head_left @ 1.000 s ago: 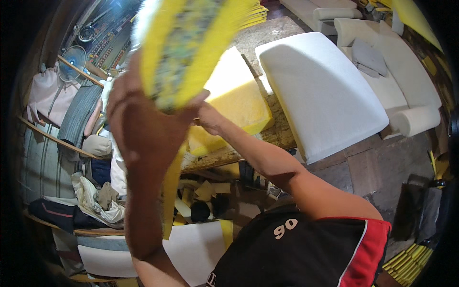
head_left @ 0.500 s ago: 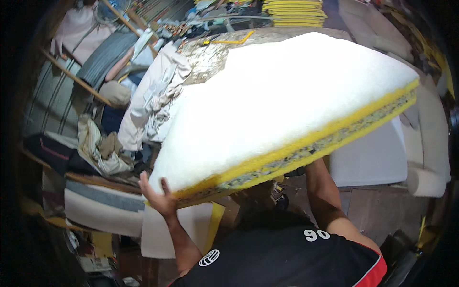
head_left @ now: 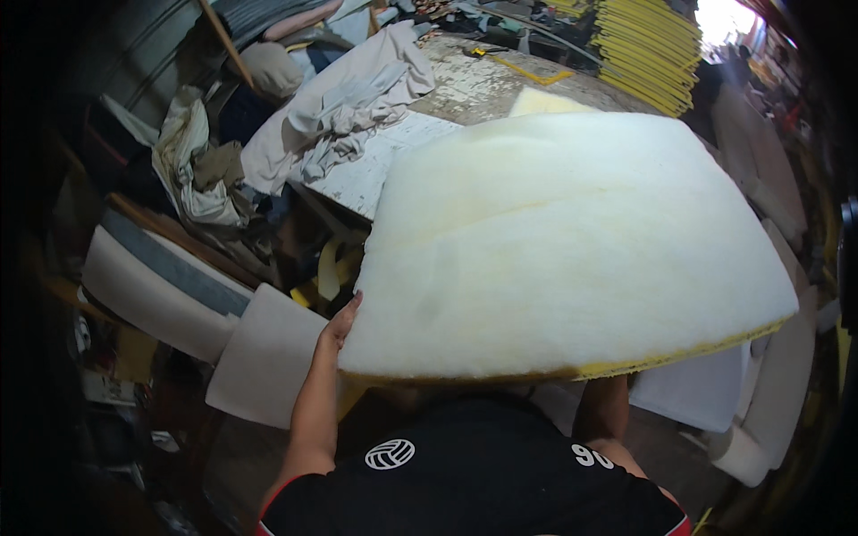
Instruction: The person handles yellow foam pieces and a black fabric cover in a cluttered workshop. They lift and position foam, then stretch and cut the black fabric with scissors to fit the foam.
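A large foam cushion (head_left: 572, 241) with a white padded top and a yellow edge spans the middle of the view, tilted and held up in front of my body. My left hand (head_left: 341, 322) grips its left side near the front corner, with the fingers partly behind it. The right forearm (head_left: 603, 406) reaches under the cushion's front edge, which hides that hand and its fingers. Behind the cushion, a worn worktable (head_left: 469, 80) carries a pale yellow foam piece (head_left: 547, 103).
Crumpled beige fabric (head_left: 340, 112) drapes over the table's left side. A yellow-and-black tool (head_left: 487, 54) lies at the back. Yellow foam sheets (head_left: 648, 54) are stacked at far right. Pale cushions stand at left (head_left: 264, 357) and right (head_left: 688, 393).
The cushion has turned so its front edge lies more level and its side shows less. My left hand has moved up and right in view. The scene behind has shifted too.
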The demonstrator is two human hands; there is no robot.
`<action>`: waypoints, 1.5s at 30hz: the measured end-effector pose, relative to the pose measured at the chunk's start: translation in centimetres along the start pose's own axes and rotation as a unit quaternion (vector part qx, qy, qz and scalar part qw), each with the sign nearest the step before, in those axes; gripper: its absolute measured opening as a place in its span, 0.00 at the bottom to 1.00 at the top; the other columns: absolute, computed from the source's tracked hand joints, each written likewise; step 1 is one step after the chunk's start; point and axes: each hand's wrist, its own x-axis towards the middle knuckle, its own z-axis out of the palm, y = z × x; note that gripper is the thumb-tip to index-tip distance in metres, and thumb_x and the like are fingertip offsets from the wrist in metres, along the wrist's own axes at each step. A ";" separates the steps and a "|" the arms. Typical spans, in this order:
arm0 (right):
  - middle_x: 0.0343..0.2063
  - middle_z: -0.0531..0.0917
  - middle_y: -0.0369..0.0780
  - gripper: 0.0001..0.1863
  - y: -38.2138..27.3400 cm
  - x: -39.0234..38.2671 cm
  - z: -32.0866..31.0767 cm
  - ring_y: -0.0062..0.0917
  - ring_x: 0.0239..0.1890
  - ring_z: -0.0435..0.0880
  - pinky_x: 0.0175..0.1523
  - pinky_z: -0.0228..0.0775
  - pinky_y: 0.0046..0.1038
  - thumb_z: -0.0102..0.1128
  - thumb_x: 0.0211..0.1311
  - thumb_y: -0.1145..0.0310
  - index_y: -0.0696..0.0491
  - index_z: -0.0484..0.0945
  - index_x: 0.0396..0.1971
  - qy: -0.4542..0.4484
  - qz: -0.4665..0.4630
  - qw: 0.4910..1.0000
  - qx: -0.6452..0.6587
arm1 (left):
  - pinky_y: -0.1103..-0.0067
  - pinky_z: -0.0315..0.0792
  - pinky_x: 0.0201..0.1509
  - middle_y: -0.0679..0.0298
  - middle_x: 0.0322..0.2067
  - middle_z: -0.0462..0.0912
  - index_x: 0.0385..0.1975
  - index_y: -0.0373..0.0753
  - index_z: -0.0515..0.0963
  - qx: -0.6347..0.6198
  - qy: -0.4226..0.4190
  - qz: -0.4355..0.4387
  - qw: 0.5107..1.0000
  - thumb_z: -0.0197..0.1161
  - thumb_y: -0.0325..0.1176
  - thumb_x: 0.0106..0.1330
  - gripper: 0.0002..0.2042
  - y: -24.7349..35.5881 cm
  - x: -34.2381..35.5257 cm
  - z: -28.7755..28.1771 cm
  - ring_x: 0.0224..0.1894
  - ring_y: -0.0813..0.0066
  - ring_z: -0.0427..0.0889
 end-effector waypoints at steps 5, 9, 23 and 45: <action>0.57 0.74 0.44 0.36 0.4 0.0 1.8 0.33 0.58 0.73 0.60 0.68 0.42 0.48 0.67 0.44 0.54 0.62 0.66 0.001 0.000 1.000 -0.027 | 0.71 0.67 0.63 0.61 0.57 0.77 0.65 0.37 0.68 -0.196 -0.040 0.051 0.978 0.57 0.61 0.68 0.36 -5.0 2.3 -3.4 0.58 0.66 0.74; 0.57 0.74 0.45 0.36 1.2 0.7 5.5 0.34 0.58 0.73 0.61 0.68 0.42 0.47 0.68 0.43 0.54 0.63 0.66 -0.022 -0.014 0.999 -0.031 | 0.71 0.69 0.62 0.60 0.58 0.76 0.65 0.37 0.68 -0.172 0.009 0.078 0.982 0.58 0.58 0.68 0.34 1.7 -2.6 0.1 0.57 0.64 0.74; 0.58 0.74 0.46 0.39 10.1 8.7 27.8 0.35 0.58 0.74 0.63 0.66 0.45 0.43 0.69 0.38 0.57 0.63 0.65 -0.162 0.042 0.984 0.062 | 0.68 0.70 0.62 0.57 0.60 0.73 0.66 0.37 0.65 -0.247 0.193 0.173 0.934 0.57 0.57 0.69 0.34 -0.1 -7.2 -6.5 0.59 0.60 0.74; 0.40 0.84 0.52 0.32 22.1 -9.9 -0.8 0.48 0.44 0.83 0.50 0.73 0.40 0.47 0.68 0.39 0.55 0.84 0.41 -0.172 0.004 0.710 -0.683 | 0.59 0.53 0.75 0.57 0.74 0.48 0.74 0.44 0.48 -0.276 0.085 0.139 0.947 0.29 0.74 0.67 0.45 -7.4 2.1 -2.1 0.73 0.52 0.52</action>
